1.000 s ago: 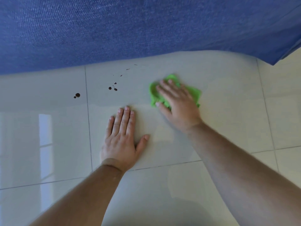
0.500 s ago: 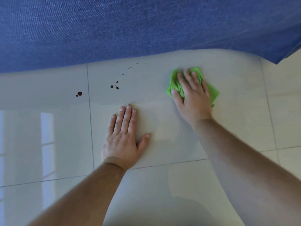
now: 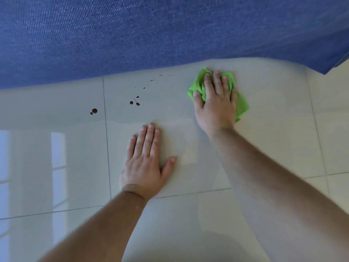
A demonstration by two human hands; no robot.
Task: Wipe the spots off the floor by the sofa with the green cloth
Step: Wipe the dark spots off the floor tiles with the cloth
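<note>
Flat beneath right fingers (image 3: 215, 80): green cloth (image 3: 241, 104).

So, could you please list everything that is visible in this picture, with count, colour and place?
green cloth: one, bright green, crumpled on the floor near the sofa edge, under the right hand
dark spots: several, dark brown, scattered on the floor left of the cloth, running from one larger drop up towards the sofa
sofa: one, blue woven fabric, across the top of the view
floor: glossy pale cream tiles with thin grey joints, window reflection at the left
left hand: one, flat on the tile, fingers spread, holding nothing
right hand: one, pressed flat on top of the cloth
</note>
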